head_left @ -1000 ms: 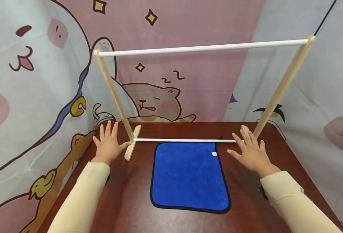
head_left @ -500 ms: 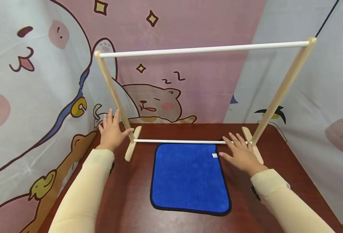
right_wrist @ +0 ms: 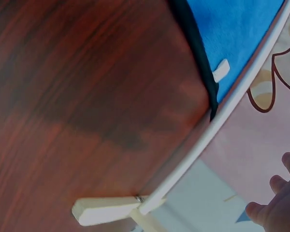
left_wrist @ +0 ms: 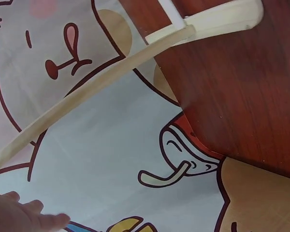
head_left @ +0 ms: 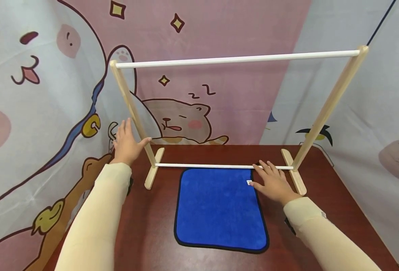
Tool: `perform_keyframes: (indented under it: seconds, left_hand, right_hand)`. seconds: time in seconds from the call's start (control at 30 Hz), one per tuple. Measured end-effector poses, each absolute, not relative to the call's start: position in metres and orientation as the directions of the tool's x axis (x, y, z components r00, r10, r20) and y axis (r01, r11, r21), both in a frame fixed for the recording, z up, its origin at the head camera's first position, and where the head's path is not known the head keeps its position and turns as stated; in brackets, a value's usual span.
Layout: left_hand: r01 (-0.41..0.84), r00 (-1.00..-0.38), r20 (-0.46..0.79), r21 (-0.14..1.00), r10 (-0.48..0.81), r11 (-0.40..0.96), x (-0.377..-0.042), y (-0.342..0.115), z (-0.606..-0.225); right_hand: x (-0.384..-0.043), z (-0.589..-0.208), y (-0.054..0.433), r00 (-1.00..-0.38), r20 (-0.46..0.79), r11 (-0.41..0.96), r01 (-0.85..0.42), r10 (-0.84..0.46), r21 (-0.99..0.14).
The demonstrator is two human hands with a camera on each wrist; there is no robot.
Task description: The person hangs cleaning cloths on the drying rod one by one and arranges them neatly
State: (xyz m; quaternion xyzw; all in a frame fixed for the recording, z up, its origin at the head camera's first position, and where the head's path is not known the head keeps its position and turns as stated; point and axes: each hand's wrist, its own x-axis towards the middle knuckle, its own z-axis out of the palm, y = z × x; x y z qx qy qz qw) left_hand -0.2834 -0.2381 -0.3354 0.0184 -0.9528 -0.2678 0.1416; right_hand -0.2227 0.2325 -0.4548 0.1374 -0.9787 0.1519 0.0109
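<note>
A blue towel [head_left: 220,210] with a black border and a small white tag lies flat on the table. Behind it stands a wooden rack with a white top bar [head_left: 236,60] and a white lower bar [head_left: 203,166]. My left hand [head_left: 126,145], fingers extended and thumb apart, is beside the rack's left post [head_left: 129,99] and holds nothing. Palm down, my right hand [head_left: 274,184] hovers by the towel's upper right corner, its fingers overlapping the lower bar in the head view. In the right wrist view, only the fingertips of the right hand [right_wrist: 280,203] show at the edge.
The rack's right post [head_left: 331,101] rises from a wooden foot [head_left: 299,180]; the left foot [head_left: 154,169] is nearer my left hand. A cartoon-printed curtain [head_left: 247,105] hangs behind and at both sides of the dark red-brown table [head_left: 145,233].
My left hand has risen along the left post. My right hand has shifted left from the right post toward the towel's tag corner. Towel and rack have stayed in place.
</note>
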Motion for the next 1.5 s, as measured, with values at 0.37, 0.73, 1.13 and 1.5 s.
perform_keyframes:
  seconds: [0.37, 0.73, 1.13, 1.5]
  left_hand:
    - [0.036, -0.95, 0.243, 0.708, -0.196, 0.705, -0.296, -0.23, -0.312]
    - [0.052, -0.916, 0.27, 0.813, -0.296, 0.58, -0.304, -0.223, -0.293]
    - [0.09, -0.886, 0.274, 0.893, -0.373, 0.44, -0.311, -0.215, -0.283]
    - [0.119, -0.857, 0.303, 0.903, -0.416, 0.413, -0.316, -0.208, -0.279]
  right_hand:
    - [-0.227, -0.478, 0.221, -0.96, 0.099, 0.908, -0.28, -0.262, -0.312]
    - [-0.229, -0.492, 0.207, -0.96, 0.082, 0.902, -0.28, -0.268, -0.33]
    - [-0.221, -0.51, 0.191, -0.959, 0.029, 0.886, -0.271, -0.282, -0.377]
    - [-0.22, -0.522, 0.181, -0.956, 0.057, 0.891, -0.288, -0.287, -0.35]
